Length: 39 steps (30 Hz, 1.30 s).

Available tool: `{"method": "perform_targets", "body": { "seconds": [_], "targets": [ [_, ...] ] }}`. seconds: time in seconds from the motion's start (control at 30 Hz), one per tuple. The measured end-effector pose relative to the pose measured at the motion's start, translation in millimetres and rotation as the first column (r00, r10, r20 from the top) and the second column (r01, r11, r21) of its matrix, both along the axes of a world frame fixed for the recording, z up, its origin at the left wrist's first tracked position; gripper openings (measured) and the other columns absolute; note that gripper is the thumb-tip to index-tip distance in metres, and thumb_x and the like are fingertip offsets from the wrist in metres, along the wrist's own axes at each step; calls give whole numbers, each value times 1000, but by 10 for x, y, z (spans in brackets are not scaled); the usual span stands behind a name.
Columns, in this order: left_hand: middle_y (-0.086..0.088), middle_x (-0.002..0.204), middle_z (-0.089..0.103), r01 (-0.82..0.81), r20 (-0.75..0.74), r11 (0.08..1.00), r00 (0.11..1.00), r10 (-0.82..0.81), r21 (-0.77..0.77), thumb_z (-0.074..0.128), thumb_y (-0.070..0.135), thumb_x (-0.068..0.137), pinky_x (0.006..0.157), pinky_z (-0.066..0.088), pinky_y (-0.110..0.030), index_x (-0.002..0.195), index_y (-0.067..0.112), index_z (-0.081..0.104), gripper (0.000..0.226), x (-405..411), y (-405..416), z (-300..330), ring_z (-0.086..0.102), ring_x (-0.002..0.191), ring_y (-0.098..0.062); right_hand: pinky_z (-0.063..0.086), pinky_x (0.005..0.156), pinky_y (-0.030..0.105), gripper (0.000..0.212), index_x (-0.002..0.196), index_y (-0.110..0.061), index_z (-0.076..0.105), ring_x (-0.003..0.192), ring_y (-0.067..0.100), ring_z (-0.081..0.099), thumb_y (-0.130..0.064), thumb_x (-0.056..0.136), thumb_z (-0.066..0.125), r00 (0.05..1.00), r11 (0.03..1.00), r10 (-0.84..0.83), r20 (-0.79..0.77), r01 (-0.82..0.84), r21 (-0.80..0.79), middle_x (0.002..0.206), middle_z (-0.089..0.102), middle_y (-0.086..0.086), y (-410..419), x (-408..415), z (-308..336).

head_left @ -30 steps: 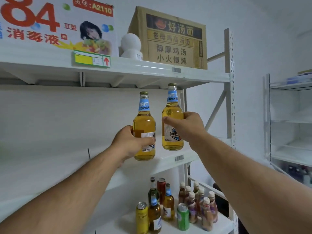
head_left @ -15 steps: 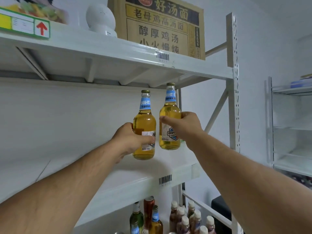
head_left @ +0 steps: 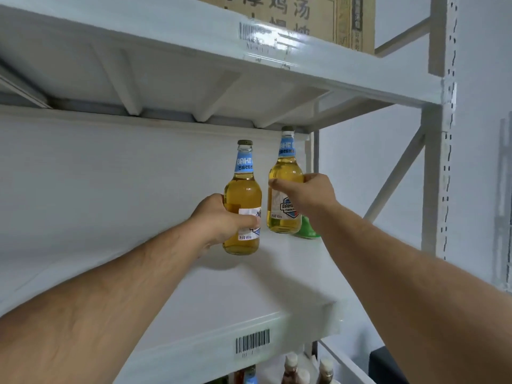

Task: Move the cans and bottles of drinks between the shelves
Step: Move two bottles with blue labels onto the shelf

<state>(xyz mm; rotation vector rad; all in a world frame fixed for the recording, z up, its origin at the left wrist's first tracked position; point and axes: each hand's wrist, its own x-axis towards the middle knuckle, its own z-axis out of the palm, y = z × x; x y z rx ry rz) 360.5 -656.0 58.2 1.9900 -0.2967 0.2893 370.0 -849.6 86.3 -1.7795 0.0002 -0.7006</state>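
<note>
My left hand (head_left: 221, 221) grips an upright amber bottle (head_left: 242, 200) with a blue neck label, held over the white middle shelf (head_left: 249, 286). My right hand (head_left: 310, 195) grips a second, matching bottle (head_left: 285, 187) by its body, a little further back and to the right, its base close to the shelf surface. Whether either bottle touches the shelf I cannot tell. A green object (head_left: 306, 227) shows behind the right bottle, mostly hidden by my right wrist.
The upper shelf (head_left: 277, 51) hangs close above the bottle caps, with a cardboard box (head_left: 318, 15) on it. Several bottle tops (head_left: 293, 370) show on the lower shelf. A white upright post (head_left: 440, 134) bounds the rack on the right.
Both hands have carried their bottles deeper over the middle shelf and the view has closed in and tilted up. The green object has come into sight behind the right bottle.
</note>
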Motion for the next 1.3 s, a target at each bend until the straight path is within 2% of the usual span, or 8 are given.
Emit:
{"method": "perform_targets", "body": {
  "seconds": [0.17,0.3,0.47,0.6,0.77,0.97,1.13,1.3],
  "targets": [
    [1,107,78,-72,2,997,997,72,-8,93,34,71,95,58,-48,116,25,71,52,239,-245,78,74,98,-22,58,62,32,58,104,-14,64,75,20,73,-48,63,88,998,998,54,-35,-55,-25,90,73,5,-238,455,1],
    [1,107,78,-130,17,991,991,130,-15,93,33,72,95,58,-48,115,26,72,48,441,-422,99,75,97,-22,61,70,39,60,104,-13,62,78,23,72,-49,63,87,993,995,85,-81,-90,-49,92,72,6,-340,833,-15],
    [1,102,80,-205,6,978,979,205,-37,93,31,71,93,59,-47,110,25,74,43,688,-581,74,76,94,-21,50,54,29,59,104,-14,60,72,19,67,-48,63,86,985,987,117,-124,-129,-91,90,70,5,-400,1277,-54],
    [5,91,81,-232,13,971,972,233,-59,94,29,69,83,61,-38,97,26,76,34,812,-571,18,78,85,-17,58,69,34,54,100,-11,66,77,22,70,-42,62,86,975,981,161,-156,-175,-85,85,72,5,-405,1536,-101],
    [1,98,81,-271,-11,960,962,271,-74,95,30,68,91,60,-48,108,26,75,45,890,-495,-45,78,89,-22,60,82,41,57,105,-10,64,84,26,71,-39,62,86,960,977,174,-218,-196,-83,94,73,8,-379,1780,-178],
    [1,99,81,-260,-21,963,966,259,-71,94,31,68,92,60,-49,111,25,75,47,910,-390,-87,78,91,-22,59,84,40,59,108,-11,60,88,26,70,-42,64,85,956,977,147,-254,-181,-116,98,71,8,-360,1928,-209],
    [1,100,81,-254,-18,963,967,254,-87,94,31,69,91,61,-49,111,25,75,46,890,-374,-99,78,91,-22,58,73,34,59,109,-12,58,83,23,69,-41,66,85,946,977,148,-288,-185,-103,95,69,6,-333,1976,-290],
    [-1,102,81,-244,-28,965,970,243,-98,94,28,70,94,60,-50,113,24,75,46,880,-367,-112,78,94,-24,58,78,36,58,112,-11,57,88,25,69,-40,69,84,939,974,171,-300,-207,-93,100,69,7,-319,1992,-322]
  ]
}}
